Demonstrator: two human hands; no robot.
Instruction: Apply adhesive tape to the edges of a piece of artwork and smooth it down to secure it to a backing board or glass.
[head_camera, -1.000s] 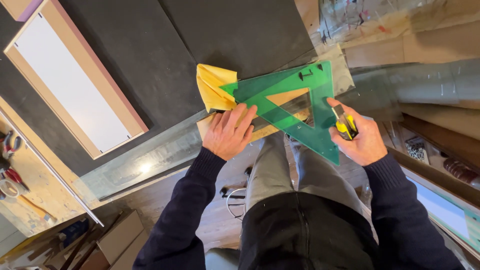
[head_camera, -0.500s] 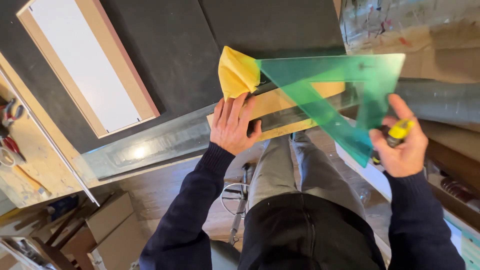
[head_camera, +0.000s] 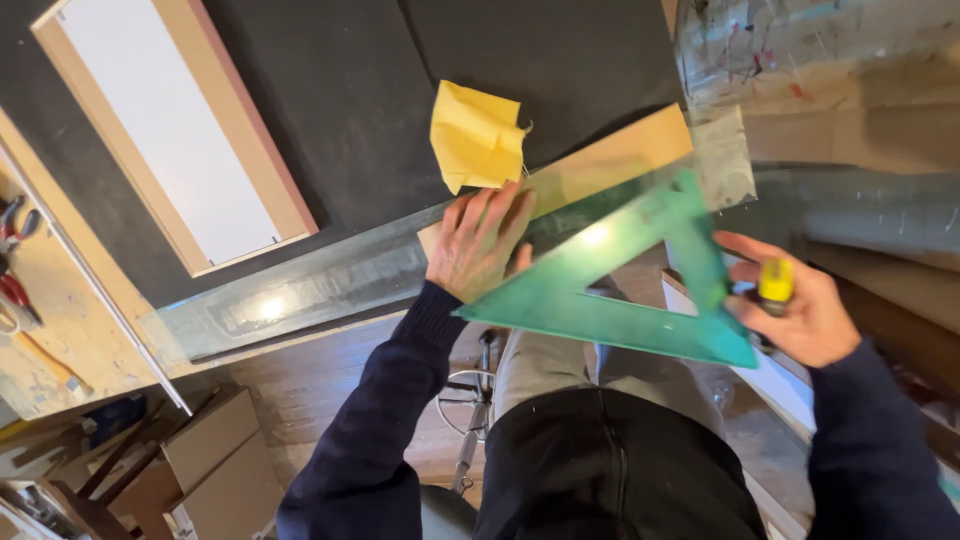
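**Green set square lifted at the bench edge**

Far left, at nine o'clock, a white panel in a wooden frame (head_camera: 170, 130) lies on the dark bench (head_camera: 380, 90); at twelve o'clock a folded yellow cloth (head_camera: 475, 135) sits just above the left hand (head_camera: 480, 245); that hand lies flat, fingers spread, on a tan strip of board (head_camera: 610, 160), gripping nothing; to its right the green set square (head_camera: 600, 290) hangs tilted over the person's lap, its right corner at three o'clock pinched by the right hand (head_camera: 800, 315), whose grip also closes round a yellow-capped tool (head_camera: 776, 285); the plastic looks light, stiff, slick and likely to flex, so an edge near a corner seems the surest hold.
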